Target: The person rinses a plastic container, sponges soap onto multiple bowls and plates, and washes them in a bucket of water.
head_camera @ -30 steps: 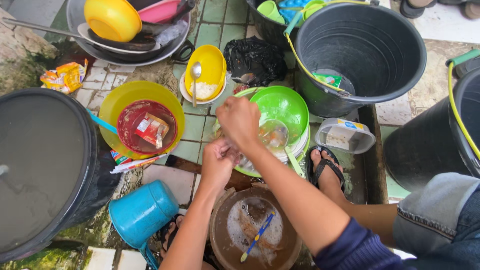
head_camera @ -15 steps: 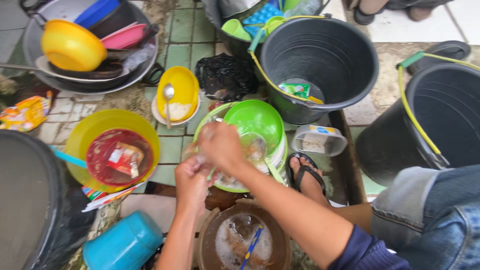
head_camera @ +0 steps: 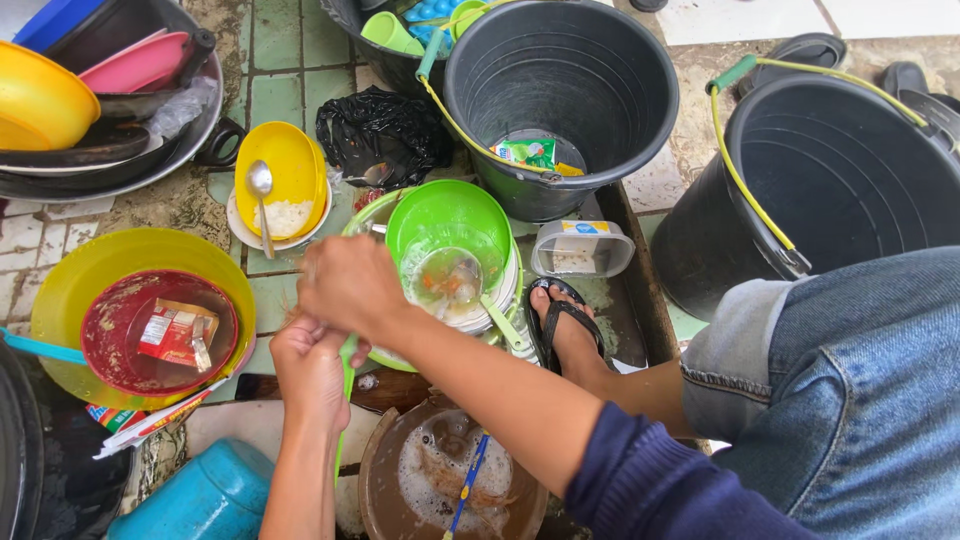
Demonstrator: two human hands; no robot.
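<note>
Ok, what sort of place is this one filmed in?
Most likely an outdoor or backyard dishwashing spot at floor level. Black buckets stand on wet, stained green tiles, dirty bowls and a big pan of dishes sit on the ground, and both hands work above a brown basin of sudsy water.

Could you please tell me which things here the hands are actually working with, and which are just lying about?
In hand:
left hand and right hand, close together
thin green utensil between them; the grip is hidden
brown basin of soapy water below

Lying about:
stacked green bowl
yellow bowl with spoon
red bowl holding a sachet
two black buckets
</note>
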